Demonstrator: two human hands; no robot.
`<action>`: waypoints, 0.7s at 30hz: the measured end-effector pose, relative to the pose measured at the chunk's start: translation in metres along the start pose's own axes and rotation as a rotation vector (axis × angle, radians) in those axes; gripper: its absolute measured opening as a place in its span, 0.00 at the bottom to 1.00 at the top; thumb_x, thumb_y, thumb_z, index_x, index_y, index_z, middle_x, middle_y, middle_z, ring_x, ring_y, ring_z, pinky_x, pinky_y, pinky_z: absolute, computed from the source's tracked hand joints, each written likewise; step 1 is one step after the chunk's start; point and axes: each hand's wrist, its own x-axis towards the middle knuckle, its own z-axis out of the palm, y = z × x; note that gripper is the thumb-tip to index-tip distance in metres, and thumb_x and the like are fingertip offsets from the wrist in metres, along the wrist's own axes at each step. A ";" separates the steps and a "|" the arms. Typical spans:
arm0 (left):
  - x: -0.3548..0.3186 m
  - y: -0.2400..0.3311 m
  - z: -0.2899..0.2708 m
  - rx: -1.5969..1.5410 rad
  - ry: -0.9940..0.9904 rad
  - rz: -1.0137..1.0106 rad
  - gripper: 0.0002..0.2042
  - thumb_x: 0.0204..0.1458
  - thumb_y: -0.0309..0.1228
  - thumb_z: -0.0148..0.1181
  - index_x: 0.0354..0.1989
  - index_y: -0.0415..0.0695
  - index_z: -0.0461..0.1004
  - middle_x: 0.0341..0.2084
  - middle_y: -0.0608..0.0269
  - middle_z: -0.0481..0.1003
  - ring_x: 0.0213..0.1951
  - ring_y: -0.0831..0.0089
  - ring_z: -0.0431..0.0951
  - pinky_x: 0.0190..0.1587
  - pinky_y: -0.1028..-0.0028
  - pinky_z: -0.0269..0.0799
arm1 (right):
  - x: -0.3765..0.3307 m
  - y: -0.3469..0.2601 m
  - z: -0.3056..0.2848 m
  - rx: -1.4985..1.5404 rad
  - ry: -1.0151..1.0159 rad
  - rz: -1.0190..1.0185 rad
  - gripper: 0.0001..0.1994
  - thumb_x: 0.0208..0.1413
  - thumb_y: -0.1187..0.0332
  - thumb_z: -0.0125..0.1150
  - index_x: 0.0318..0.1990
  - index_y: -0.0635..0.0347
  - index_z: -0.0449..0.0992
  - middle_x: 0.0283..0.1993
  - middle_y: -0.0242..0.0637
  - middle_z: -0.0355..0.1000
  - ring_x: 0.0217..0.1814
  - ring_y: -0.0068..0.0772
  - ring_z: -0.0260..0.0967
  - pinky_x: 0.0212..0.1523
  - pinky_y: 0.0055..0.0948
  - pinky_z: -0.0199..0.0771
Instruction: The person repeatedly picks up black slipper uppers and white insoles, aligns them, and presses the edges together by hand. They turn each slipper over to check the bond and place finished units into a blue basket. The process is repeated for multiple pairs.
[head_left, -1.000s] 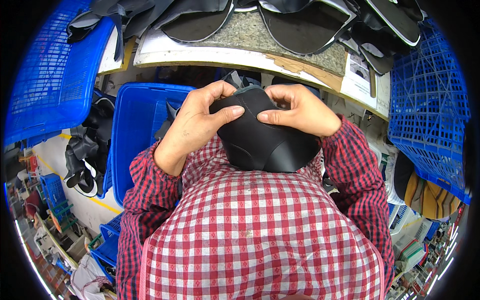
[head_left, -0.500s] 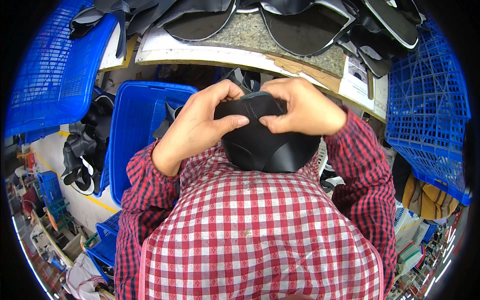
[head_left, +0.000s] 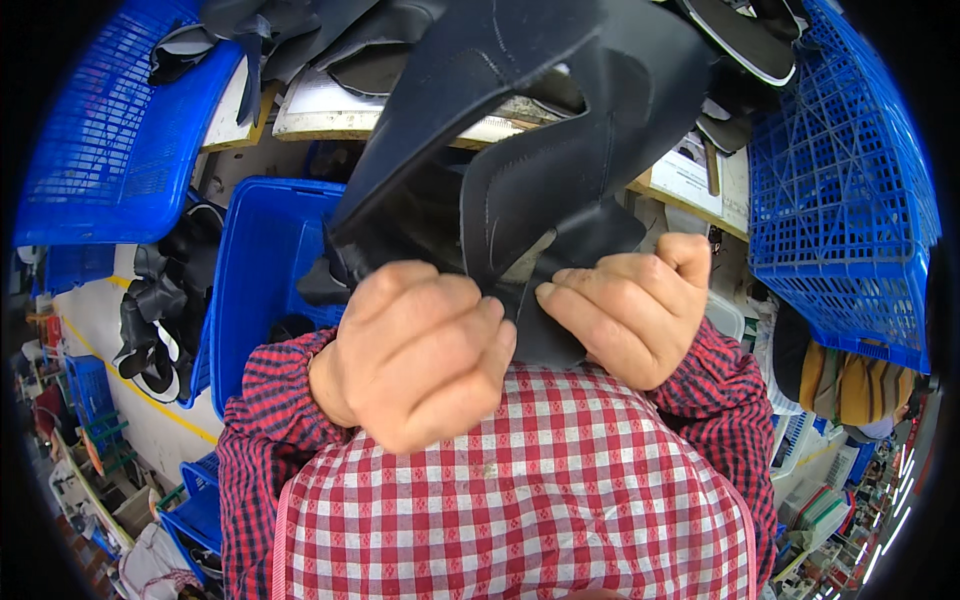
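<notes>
Swung up and spread since the earlier frame, the black leather piece (head_left: 540,190) now covers much of the worktop (head_left: 725,190) behind it, where before it was folded low against the checked apron (head_left: 500,480); both hands have turned too, with knuckles now facing up.

Its upper end is cut off by the top edge; the left hand (head_left: 420,350) and right hand (head_left: 630,310) hide parts of its lower end, the left thumb is out of sight, and the inside beneath the flaps is dark and hard to make out; whether its lower edge touches the apron cannot be told.

It is held in the air in front of the apron; its long axis runs from the hands up the picture and away from the person, leaning slightly right, the broad end pointing over the worktop; stitched seams and a gap show near the middle.

Both hands are closed, fingers curled, gripping the lower part; a blue tub (head_left: 240,280) stands left of it, a blue crate (head_left: 830,200) to the right.
</notes>
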 end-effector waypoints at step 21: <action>-0.032 -0.070 0.039 -0.700 -0.404 -1.021 0.11 0.48 0.27 0.75 0.34 0.40 0.76 0.29 0.69 0.76 0.36 0.80 0.73 0.42 0.76 0.70 | -0.010 0.075 0.074 1.387 -0.656 1.004 0.12 0.69 0.65 0.62 0.47 0.65 0.83 0.42 0.28 0.80 0.45 0.17 0.74 0.50 0.22 0.75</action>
